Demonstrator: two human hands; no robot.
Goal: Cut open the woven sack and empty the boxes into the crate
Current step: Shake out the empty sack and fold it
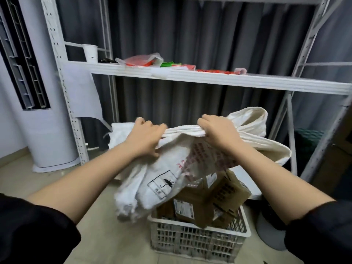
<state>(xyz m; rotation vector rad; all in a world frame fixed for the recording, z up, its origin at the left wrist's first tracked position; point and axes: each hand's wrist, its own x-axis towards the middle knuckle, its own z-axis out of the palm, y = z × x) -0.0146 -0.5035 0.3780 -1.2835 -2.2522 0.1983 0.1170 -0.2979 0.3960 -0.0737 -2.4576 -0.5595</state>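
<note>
A white woven sack (167,174) with red and black print hangs upside down above a white lattice crate (198,242) on the floor. My left hand (144,138) grips the sack's bunched upper edge on the left. My right hand (219,134) grips the same edge on the right. Several brown cardboard boxes (205,201) with labels lie heaped in the crate, the topmost tilted under the sack's open mouth. The sack's lower part looks limp and blurred.
A white metal shelf rack (209,78) stands behind, with a paper cup (90,53) and plastic bags (144,60) on it. Cream cloth bags (253,126) lie on the low shelf. A tall white air conditioner (38,111) stands left. A grey round bin (270,231) sits right of the crate.
</note>
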